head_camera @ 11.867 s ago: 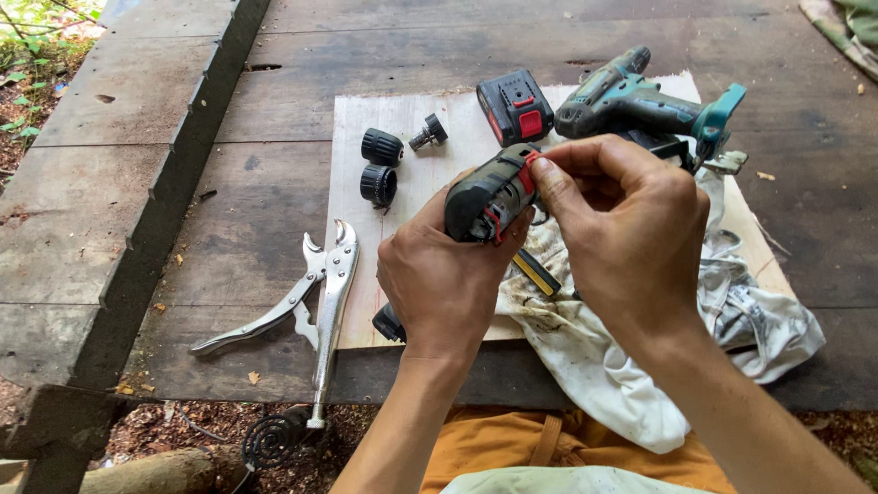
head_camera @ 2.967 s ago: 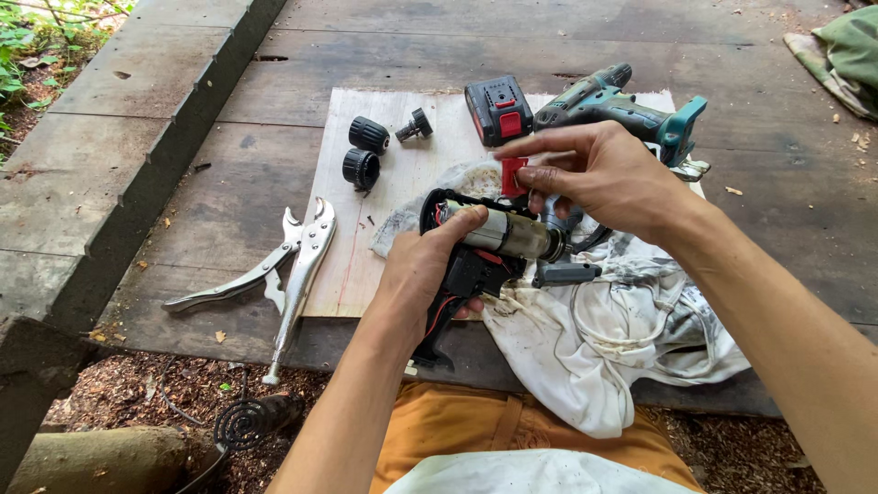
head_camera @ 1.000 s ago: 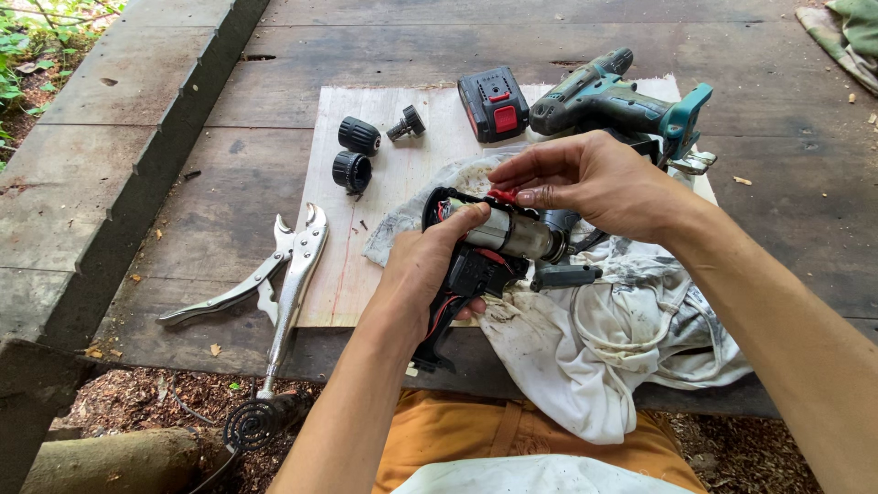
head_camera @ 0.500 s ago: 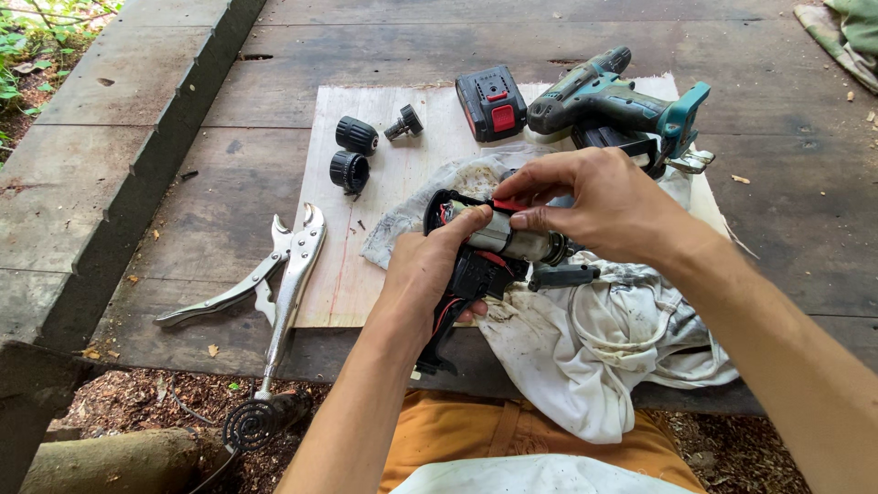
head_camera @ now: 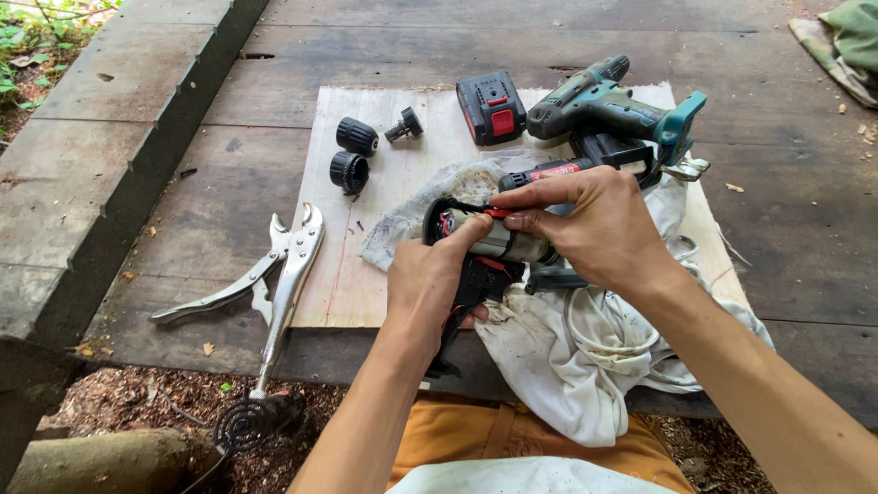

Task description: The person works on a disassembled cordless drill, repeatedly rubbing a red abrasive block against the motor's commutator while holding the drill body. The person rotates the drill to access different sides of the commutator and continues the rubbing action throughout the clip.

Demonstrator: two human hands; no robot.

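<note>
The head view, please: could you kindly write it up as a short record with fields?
left hand: holds an opened black drill housing
right hand: fingertips on the silver motor in the housing
under the hands: white rag
on the board: three black chuck parts, battery pack, teal drill
left of the board: locking pliers

We see weathered plank deck [head_camera: 165,210] carrying pale plywood sheet [head_camera: 366,274]. Locking pliers [head_camera: 274,274] half on deck, half over sheet edge. Green cloth [head_camera: 846,41] at deck's far right corner. Scattered leaf bits near us.
</note>
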